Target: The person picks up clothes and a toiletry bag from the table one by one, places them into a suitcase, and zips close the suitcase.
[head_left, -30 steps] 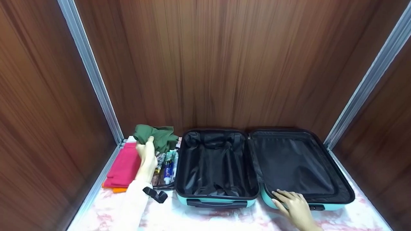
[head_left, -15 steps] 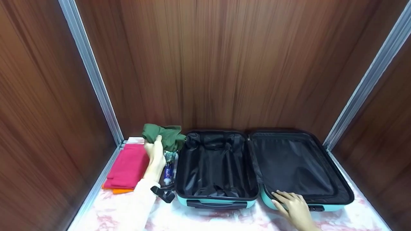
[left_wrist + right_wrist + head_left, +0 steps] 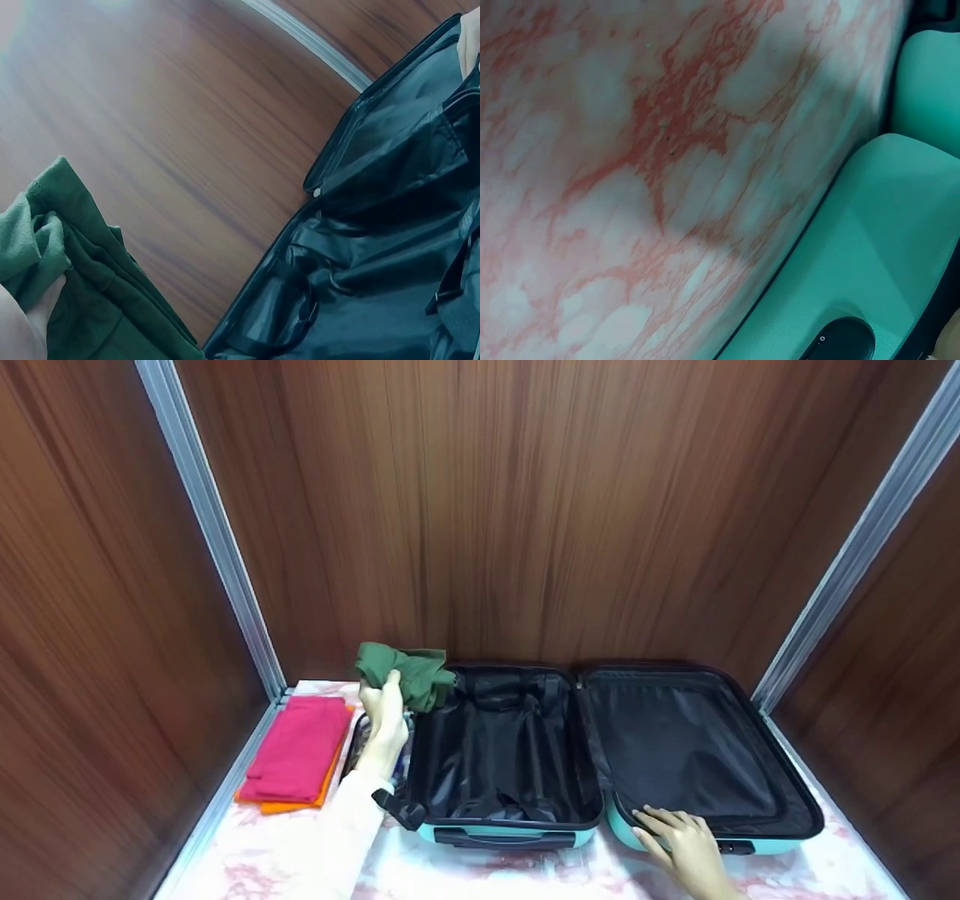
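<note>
My left hand [image 3: 386,709] grips a folded dark green cloth [image 3: 420,679], held up by the left edge of the open suitcase [image 3: 510,825]. In the left wrist view the green cloth [image 3: 105,292] shows bunched folds, with the thumb pressed against it and the other fingers hidden. The suitcase is mint green with a black lining and lies spread in two halves. My right hand [image 3: 682,844] rests with extended fingers on the front rim of its right half. The right wrist view shows the mint shell [image 3: 885,225] and little of that hand.
A folded red cloth [image 3: 300,746] lies on an orange one [image 3: 292,808] at the left. A black-edged pouch [image 3: 360,735] sits between them and the suitcase, partly behind the left arm. Wood-grain panels [image 3: 487,510] enclose the marbled table [image 3: 450,877].
The left hand has carried the green cloth to the right, from over the pouch to the suitcase's left edge. The right hand has stayed on the rim.
</note>
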Demonstrator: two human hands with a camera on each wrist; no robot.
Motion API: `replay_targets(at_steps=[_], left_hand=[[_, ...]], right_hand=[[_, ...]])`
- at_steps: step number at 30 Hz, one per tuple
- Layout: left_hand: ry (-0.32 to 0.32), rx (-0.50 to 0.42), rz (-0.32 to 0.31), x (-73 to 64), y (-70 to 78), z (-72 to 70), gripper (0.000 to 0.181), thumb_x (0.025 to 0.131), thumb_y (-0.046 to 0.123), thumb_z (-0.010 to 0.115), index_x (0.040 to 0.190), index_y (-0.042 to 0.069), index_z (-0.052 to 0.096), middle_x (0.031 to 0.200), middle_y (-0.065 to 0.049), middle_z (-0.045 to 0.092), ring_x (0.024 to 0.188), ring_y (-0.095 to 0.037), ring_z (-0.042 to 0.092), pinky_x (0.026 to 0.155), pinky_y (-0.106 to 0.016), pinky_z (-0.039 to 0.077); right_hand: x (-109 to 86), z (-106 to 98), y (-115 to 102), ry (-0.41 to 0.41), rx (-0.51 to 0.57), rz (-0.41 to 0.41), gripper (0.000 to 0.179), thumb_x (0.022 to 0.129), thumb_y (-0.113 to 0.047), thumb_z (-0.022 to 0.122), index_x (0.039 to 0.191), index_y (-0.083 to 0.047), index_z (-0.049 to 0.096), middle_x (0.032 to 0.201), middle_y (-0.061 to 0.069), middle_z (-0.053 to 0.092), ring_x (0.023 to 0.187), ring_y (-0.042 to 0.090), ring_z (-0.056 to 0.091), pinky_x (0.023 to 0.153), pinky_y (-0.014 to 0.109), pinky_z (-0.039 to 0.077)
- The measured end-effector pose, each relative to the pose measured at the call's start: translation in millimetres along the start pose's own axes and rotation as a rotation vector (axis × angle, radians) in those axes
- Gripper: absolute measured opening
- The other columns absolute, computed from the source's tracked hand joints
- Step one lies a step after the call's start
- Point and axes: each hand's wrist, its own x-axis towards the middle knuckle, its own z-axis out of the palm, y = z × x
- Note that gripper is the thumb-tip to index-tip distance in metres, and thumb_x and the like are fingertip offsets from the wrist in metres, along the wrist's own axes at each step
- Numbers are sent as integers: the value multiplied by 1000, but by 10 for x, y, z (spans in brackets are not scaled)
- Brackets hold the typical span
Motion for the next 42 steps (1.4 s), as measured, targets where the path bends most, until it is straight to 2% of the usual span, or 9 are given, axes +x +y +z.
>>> replay_targets(at_steps=[9,16,30,36,42], left_hand=[[-24,52,-45,-100,-93,151,47,95,2,53,140,-5,42,138,-25,50,127,-33,46,106,-40,37],[-41,46,-16,-186,-225,313,49,92,-3,53,140,-7,42,138,-26,49,130,-34,45,108,-40,35],[-98,89,-40,-327,-367,519,51,92,-2,53,141,-4,42,136,-25,51,124,-33,48,101,-43,41],[-111,132,-41,-377,-426,594,54,92,-1,53,144,-4,40,140,-25,49,131,-35,45,107,-42,37],[-127,169,-49,-430,-493,652,60,93,0,53,149,-4,32,146,-25,43,136,-35,39,111,-41,33]], right_hand=[[-15,-27,-13,-12,-4,-3,27,88,-32,75,111,-18,78,111,6,72,96,30,67,82,53,48],[-29,-49,-31,-40,-9,24,27,89,-34,73,112,-19,77,112,4,72,99,29,66,84,52,47],[-34,-38,-43,-9,-9,10,26,88,-33,75,110,-19,78,111,5,72,96,27,66,81,50,47],[-43,-33,-44,10,-23,-10,26,86,-31,76,109,-18,78,110,5,73,97,28,67,81,50,47],[-44,-20,-41,41,-23,-38,26,84,-29,78,108,-18,78,109,5,73,95,28,67,79,49,48]])
